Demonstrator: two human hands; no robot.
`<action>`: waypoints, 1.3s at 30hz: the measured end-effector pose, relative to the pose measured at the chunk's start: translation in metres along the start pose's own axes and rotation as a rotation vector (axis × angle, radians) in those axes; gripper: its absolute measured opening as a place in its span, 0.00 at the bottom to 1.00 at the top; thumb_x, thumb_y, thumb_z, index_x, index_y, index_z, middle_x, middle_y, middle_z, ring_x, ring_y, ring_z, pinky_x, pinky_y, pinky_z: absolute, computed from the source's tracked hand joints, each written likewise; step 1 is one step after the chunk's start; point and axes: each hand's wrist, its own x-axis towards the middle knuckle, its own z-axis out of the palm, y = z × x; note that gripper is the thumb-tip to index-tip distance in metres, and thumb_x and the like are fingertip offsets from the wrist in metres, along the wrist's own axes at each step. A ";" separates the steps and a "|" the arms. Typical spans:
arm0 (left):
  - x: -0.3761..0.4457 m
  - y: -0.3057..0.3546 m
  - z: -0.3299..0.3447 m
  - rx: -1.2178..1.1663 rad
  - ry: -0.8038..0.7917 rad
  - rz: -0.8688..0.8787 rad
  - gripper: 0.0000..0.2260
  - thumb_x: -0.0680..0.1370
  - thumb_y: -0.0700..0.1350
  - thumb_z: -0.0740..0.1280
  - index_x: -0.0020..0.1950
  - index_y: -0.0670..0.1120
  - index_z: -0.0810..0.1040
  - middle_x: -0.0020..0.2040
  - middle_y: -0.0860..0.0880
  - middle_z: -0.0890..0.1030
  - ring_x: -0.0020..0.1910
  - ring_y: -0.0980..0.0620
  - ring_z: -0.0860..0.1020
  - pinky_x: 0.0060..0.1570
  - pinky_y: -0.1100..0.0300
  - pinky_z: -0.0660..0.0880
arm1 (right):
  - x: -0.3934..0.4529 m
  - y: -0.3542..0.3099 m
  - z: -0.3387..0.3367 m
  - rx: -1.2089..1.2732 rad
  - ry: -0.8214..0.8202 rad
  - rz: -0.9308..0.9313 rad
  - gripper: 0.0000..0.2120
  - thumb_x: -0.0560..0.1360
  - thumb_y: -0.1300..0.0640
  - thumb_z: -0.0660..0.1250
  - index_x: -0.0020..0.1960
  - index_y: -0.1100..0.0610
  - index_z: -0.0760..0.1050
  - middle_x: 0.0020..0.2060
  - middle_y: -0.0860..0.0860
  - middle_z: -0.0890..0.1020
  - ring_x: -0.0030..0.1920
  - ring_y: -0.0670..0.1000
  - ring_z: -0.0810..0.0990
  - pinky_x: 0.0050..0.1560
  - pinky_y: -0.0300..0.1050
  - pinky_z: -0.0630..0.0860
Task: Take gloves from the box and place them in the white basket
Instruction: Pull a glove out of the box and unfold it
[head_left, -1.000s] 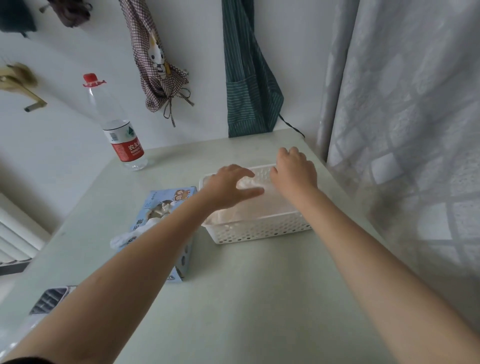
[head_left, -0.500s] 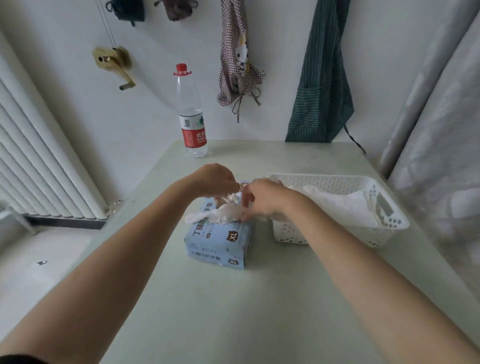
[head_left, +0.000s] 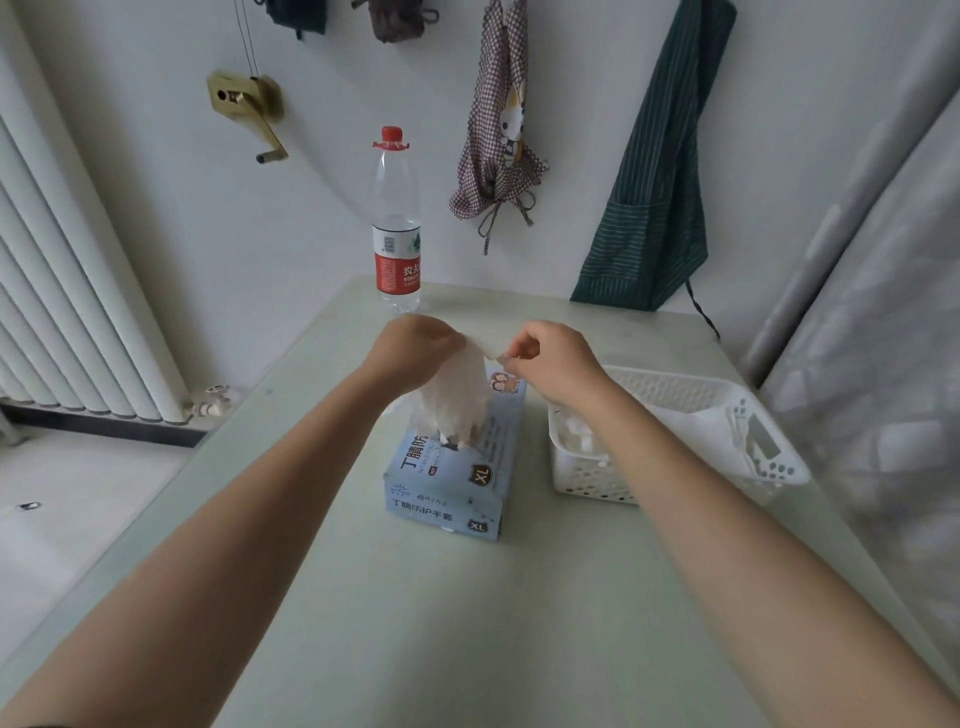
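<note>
A light blue glove box (head_left: 452, 478) marked XL lies in the middle of the pale green table. Above it hangs a thin white glove (head_left: 457, 400), its fingers dangling down to the box's opening. My left hand (head_left: 410, 348) pinches the glove's cuff on the left and my right hand (head_left: 550, 364) pinches it on the right, both lifted over the far end of the box. The white perforated basket (head_left: 769, 457) stands to the right of the box, with white gloves (head_left: 576, 436) lying inside; my right forearm covers part of it.
A clear water bottle (head_left: 397, 223) with a red cap and label stands at the table's far edge. Aprons and cloths hang on the wall behind. A white radiator (head_left: 67, 291) is on the left, a grey curtain (head_left: 883, 312) close on the right.
Both hands left the basket and came over to the box. They took hold of a glove there and have lifted it up out of the opening.
</note>
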 end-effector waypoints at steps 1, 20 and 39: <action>0.001 0.001 -0.001 -0.020 0.006 -0.002 0.11 0.80 0.47 0.65 0.55 0.43 0.84 0.49 0.46 0.83 0.46 0.48 0.78 0.49 0.53 0.75 | 0.000 0.000 -0.001 0.027 0.036 0.005 0.06 0.73 0.53 0.72 0.45 0.56 0.78 0.37 0.44 0.78 0.38 0.46 0.76 0.37 0.37 0.69; -0.008 0.011 0.005 -0.248 0.137 0.031 0.04 0.75 0.43 0.70 0.46 0.45 0.84 0.37 0.50 0.83 0.32 0.56 0.80 0.32 0.65 0.71 | -0.001 -0.014 -0.020 0.324 0.080 0.023 0.07 0.75 0.59 0.69 0.51 0.53 0.72 0.43 0.56 0.82 0.39 0.49 0.82 0.41 0.45 0.78; -0.012 0.005 0.010 -0.209 0.081 -0.020 0.05 0.76 0.42 0.70 0.50 0.45 0.84 0.38 0.52 0.84 0.31 0.56 0.81 0.30 0.64 0.74 | -0.003 0.000 -0.011 0.159 0.101 0.055 0.12 0.74 0.67 0.62 0.49 0.55 0.80 0.39 0.46 0.76 0.41 0.46 0.75 0.37 0.32 0.69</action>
